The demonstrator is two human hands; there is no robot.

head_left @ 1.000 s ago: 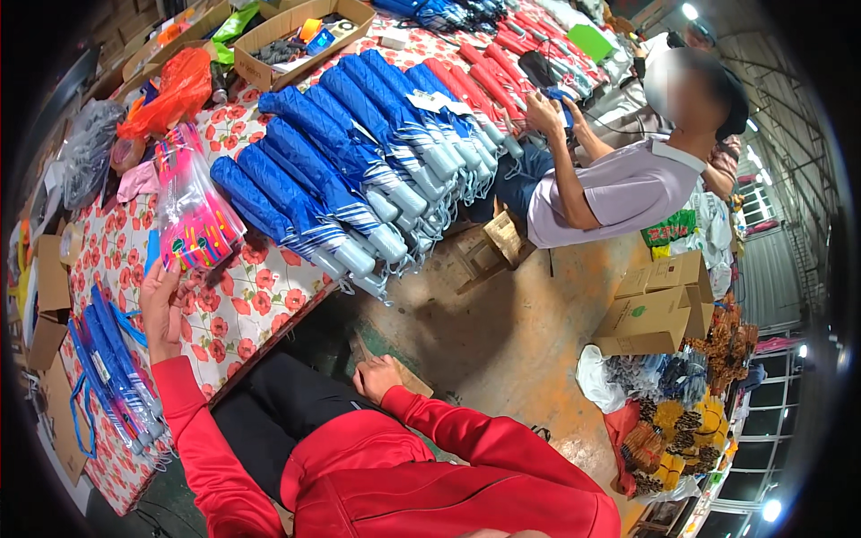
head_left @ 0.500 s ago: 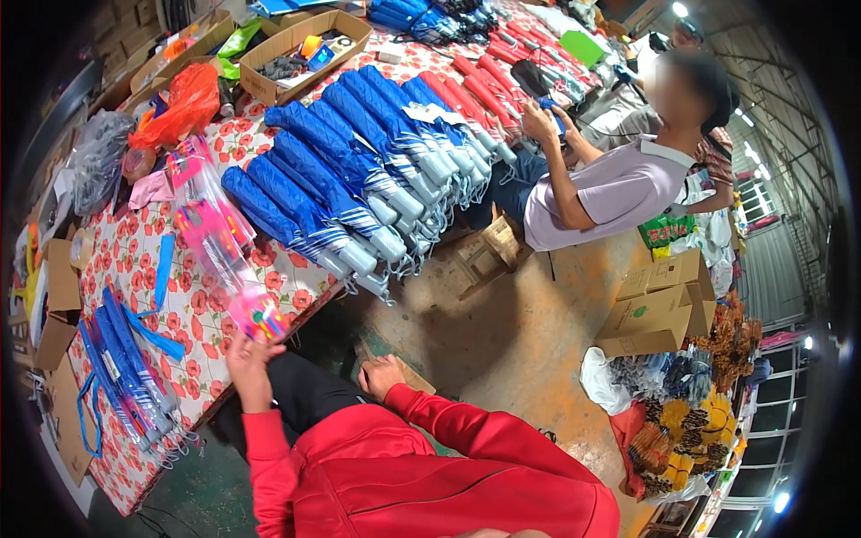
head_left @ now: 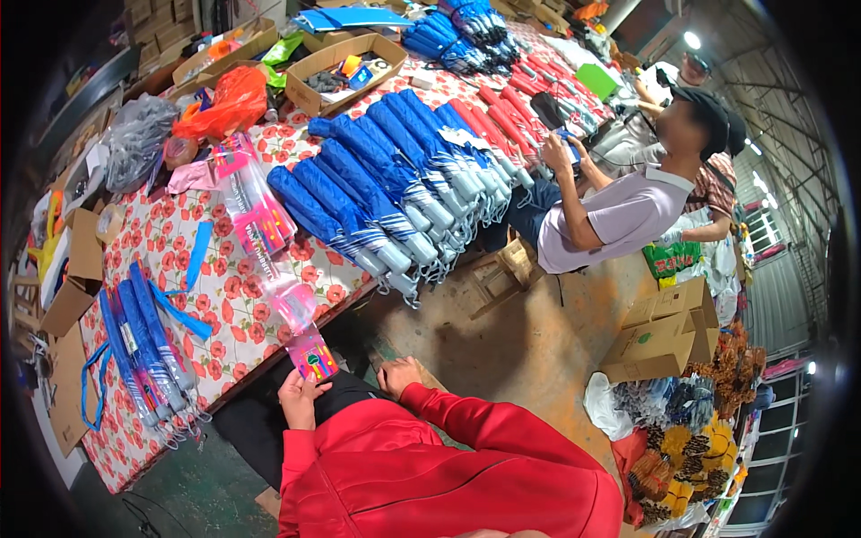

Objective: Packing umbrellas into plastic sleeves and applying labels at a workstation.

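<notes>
My left hand pinches the near end of a strip of pink printed clear-plastic packaging over my lap. From there the strip runs up over the table edge and lies folded on the flowered tablecloth. My right hand rests beside my right thigh, by a wooden seat edge, with its fingers lying loosely and nothing seen in them. Several folded blue umbrellas with grey handles lie in a wide row beyond the strip. A smaller bunch of blue umbrellas lies at the left near blue straps.
Red umbrellas lie farther back. A cardboard tray and an orange plastic bag stand at the far left. On the right, a co-worker sits holding a blue thing, near a wooden stool and cardboard boxes.
My left hand has drawn the strip's end down and to the right, off the table edge toward my lap, stretching the strip out. The view has shifted slightly. My right hand stays resting.
</notes>
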